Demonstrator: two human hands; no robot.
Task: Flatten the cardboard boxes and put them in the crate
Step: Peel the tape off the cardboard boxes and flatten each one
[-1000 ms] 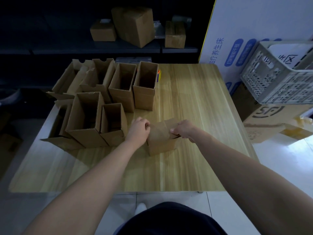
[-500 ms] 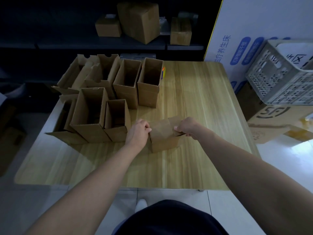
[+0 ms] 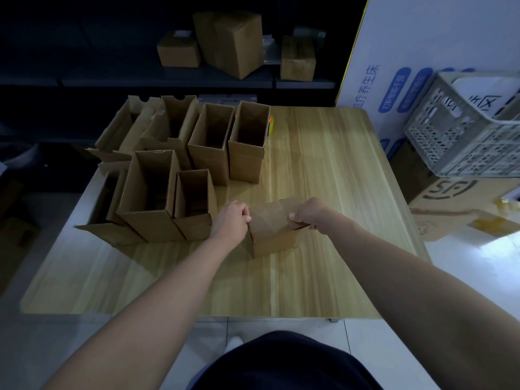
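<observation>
At frame centre, the left hand (image 3: 233, 220) and right hand (image 3: 311, 213) both grip a small cardboard box (image 3: 274, 229) on the wooden table (image 3: 323, 164); the crate (image 3: 461, 139) sits at right.

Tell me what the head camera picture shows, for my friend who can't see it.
The left hand and right hand hold a small cardboard box by its sides on a wooden table. Open boxes stand to the left; a grey crate sits off to the right.
</observation>
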